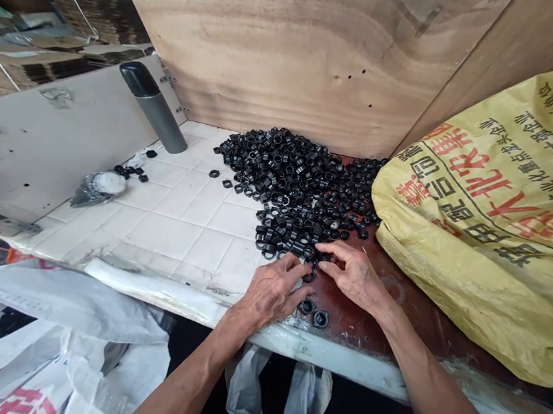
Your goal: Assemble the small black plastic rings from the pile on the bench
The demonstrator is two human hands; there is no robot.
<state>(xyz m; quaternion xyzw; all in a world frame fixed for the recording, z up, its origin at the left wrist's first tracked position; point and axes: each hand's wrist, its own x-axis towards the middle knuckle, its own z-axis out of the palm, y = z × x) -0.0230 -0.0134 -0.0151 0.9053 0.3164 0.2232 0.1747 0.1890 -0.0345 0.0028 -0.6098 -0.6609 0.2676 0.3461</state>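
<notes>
A big pile of small black ring-shaped parts (287, 172) lies on the white tiled surface and a dark red board (348, 299). At the pile's near edge my left hand (279, 287) has thumb and fingers bent around a black ring (309, 275), touching or close to it. My right hand (350, 272) is just right of that ring, forefinger and thumb apart and pointing at the pile, with nothing visible between them. Two black parts, one round (307, 306) and one beside it (320, 319), lie on the red board below my hands.
A grey bottle with a black cap (156, 107) stands at the back left, near a small plastic bag (99, 187). A yellow printed sack (491, 228) fills the right. White bags (63, 354) are at left; another bag (279, 395) hangs below the edge. Wooden panels rise behind.
</notes>
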